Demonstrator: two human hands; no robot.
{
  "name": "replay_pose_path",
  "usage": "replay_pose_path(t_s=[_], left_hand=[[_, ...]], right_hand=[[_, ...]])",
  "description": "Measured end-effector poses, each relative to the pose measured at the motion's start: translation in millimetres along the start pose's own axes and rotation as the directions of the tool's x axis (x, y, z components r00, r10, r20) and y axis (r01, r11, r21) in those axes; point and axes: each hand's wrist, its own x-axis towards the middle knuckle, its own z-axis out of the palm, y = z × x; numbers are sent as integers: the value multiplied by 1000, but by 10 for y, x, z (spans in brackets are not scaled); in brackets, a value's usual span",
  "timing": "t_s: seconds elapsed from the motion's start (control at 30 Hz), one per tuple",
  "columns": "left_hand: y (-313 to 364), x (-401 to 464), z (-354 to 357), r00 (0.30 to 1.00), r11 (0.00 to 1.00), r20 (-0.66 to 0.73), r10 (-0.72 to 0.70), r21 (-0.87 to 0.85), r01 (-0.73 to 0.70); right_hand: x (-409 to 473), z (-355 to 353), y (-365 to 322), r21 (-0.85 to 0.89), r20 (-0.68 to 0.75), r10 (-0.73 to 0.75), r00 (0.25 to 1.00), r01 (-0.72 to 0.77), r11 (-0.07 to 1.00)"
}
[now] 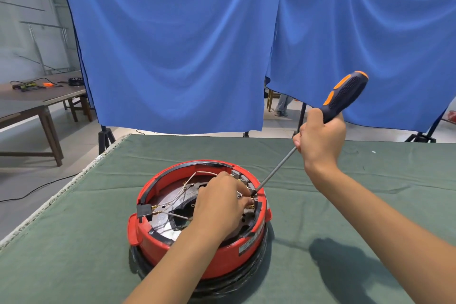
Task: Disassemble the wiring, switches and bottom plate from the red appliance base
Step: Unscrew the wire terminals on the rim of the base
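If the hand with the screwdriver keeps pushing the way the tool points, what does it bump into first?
Probably the brass wire connectors inside the red base, beside the left hand's fingertips. The right hand aims the screwdriver down there; depth is unclear.

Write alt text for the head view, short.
A right hand grips an orange-and-black screwdriver, its tip angled down to the inner rim of a red appliance base on a green cloth. The left hand pinches wiring near the tip.

Looks like a workshop or lab hall: hanging blue cloth backdrop (172,44) on black stands, green felt-covered desk (345,192), long brown wooden worktable (37,96) strewn with tools.
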Motion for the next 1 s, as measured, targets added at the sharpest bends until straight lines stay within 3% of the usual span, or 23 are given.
replay_pose_path(t_s=[0.3,0.53,0.87,1.0], left_hand=[[-5,-7,-7,1000,1000,-14,-2,8,3],[-5,-9,-6,1000,1000,-16,-8,-13,8],[-6,-6,-5,1000,1000,-24,-14,-3,14],[-8,-13,-5,999,1000,-32,-10,15,11]], right_hand=[[20,-52,67,42,-33,30,999,-29,999],[-121,56,-156,28,137,-125,983,122,992],[-304,317,-300,-113,395,-261,881,329,938],[-218,257,-283,-151,295,-169,940,220,964]])
